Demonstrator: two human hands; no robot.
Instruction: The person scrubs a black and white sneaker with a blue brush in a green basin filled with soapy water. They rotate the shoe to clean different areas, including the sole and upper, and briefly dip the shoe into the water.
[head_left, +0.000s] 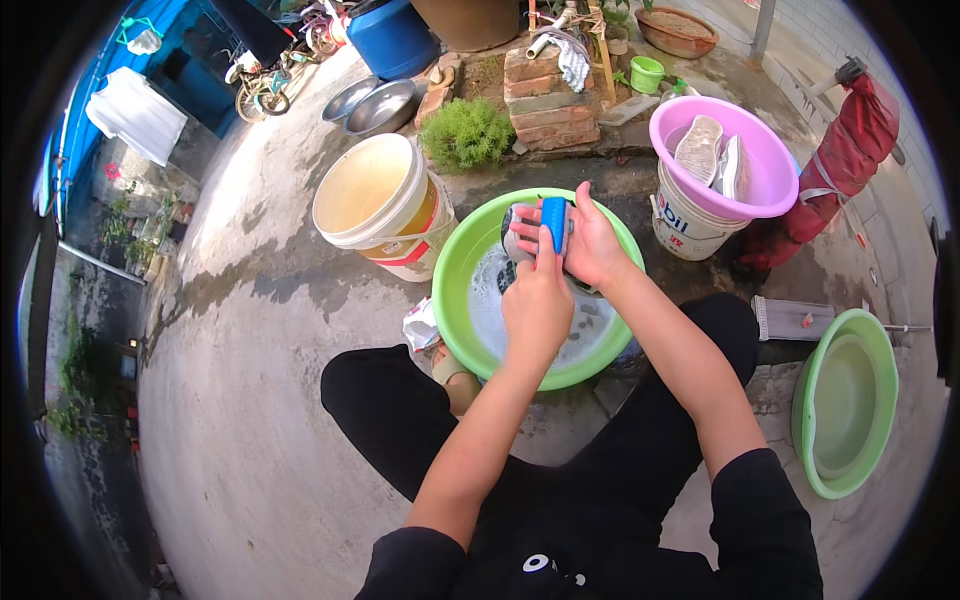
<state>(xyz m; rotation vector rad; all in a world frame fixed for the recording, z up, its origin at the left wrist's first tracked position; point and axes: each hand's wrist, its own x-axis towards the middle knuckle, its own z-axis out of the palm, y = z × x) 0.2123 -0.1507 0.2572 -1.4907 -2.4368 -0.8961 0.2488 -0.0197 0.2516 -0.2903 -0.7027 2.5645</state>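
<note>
My left hand (538, 300) pinches the near end of a blue scrub brush (553, 223), its index finger lying along the brush. Palm up beneath the brush is my right hand (596, 238), with its fingers spread behind the brush and its thumb raised. Both hands are above a round green plastic basin (444, 300) on the ground between my knees. Soapy water (487, 319) fills its bottom. A grey and black shoe (512, 238) shows partly behind my right fingers; the hands hide the rest. Whether the bristles touch my palm is hard to see.
Left of the basin stands a white plastic bucket (341, 234). To the right, a pink basin (780, 161) with a pair of shoes (699, 152) rests on another bucket (686, 229). A green tub (810, 442) and a washboard (796, 319) lie at right. Bricks (551, 112) are stacked ahead.
</note>
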